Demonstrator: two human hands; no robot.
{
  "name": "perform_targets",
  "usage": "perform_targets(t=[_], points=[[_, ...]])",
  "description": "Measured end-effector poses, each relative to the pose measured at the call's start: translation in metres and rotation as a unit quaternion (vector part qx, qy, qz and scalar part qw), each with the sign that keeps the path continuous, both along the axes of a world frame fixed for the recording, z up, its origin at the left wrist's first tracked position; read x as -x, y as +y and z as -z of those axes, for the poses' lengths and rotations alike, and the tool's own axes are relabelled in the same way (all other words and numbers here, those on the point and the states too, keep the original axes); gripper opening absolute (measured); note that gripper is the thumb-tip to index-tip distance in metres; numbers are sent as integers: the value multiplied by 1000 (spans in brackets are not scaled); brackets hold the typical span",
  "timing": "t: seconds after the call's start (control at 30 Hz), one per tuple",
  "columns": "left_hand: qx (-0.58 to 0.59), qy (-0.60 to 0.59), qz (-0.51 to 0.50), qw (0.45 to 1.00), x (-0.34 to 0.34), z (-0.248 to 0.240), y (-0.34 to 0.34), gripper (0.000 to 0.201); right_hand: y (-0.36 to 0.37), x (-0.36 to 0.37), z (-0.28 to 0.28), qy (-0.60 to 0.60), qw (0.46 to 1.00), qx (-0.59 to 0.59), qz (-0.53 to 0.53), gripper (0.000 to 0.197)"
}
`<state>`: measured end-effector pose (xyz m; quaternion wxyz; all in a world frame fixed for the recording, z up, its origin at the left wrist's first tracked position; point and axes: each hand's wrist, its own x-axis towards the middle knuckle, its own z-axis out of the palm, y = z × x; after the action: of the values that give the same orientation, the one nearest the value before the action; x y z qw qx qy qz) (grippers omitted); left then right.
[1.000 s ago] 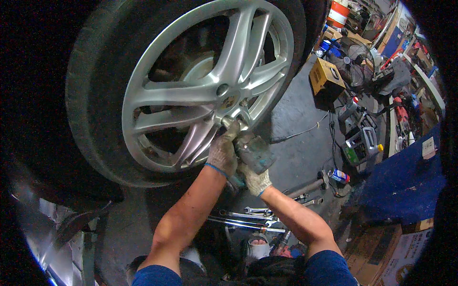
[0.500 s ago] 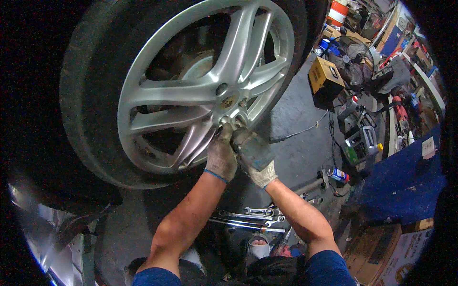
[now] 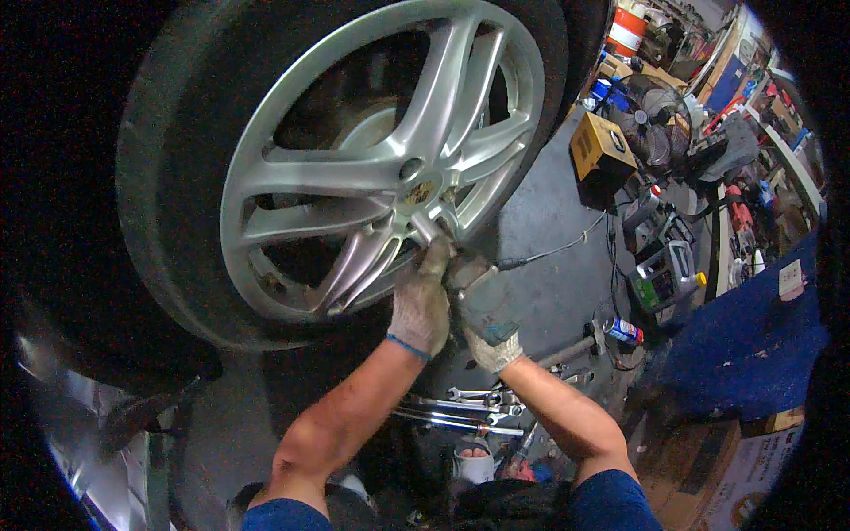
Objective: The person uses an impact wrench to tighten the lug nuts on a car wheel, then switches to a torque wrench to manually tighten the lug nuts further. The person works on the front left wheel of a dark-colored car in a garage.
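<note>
A silver multi-spoke car wheel (image 3: 345, 174) with a black tyre (image 3: 164, 168) stands in front of me. Both of my hands wear dirty knit work gloves and meet just below the hub cap (image 3: 419, 192). My left hand (image 3: 420, 305) is closed, fingers pointing up, around the lower end of a short shiny metal cylinder (image 3: 428, 228), which looks like a socket and lies against the lug recess. Close beside it, my right hand (image 3: 487, 305) is closed with its back toward me; whatever its fingers hold is hidden. One round lug hole (image 3: 410, 168) shows at the hub's upper left.
Several wrenches (image 3: 482, 398) and long chrome bars (image 3: 460, 423) lie on the floor near my feet. A hammer (image 3: 580, 345), spray can (image 3: 623, 331), jugs (image 3: 662, 276), yellow box (image 3: 602, 146) and fan (image 3: 651, 119) stand or lie rightward. A cable (image 3: 558, 248) crosses the floor.
Both hands have shifted slightly down and right, away from the hub. More of the shiny metal cylinder shows between the fingers and the wheel.
</note>
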<state>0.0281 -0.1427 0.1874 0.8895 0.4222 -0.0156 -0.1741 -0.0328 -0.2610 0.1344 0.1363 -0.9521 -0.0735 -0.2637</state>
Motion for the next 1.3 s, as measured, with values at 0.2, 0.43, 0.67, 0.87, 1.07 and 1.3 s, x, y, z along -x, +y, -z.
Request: perform_targets(t=[0.2,0.43,0.67,0.87,1.07,1.3], points=[[18,-45,58,997,-19,-52,14,56,3,-12,-54,-93,995,0,-42,40],[150,6,78,986,-38,-75,8,51,3,-18,-80,-53,997,-31,-45,44],[134,-30,45,990,-38,-78,3,44,-6,-20,-77,-7,978,-201,-54,46],[176,-19,51,983,-34,-80,1,46,-5,-22,-77,-4,975,-209,-70,44],[166,-5,50,985,-36,-74,0,46,-4,-20,-75,9,979,-196,-50,43],[166,2,57,984,-38,-74,2,46,-4,-23,-71,28,961,-265,-78,42]])
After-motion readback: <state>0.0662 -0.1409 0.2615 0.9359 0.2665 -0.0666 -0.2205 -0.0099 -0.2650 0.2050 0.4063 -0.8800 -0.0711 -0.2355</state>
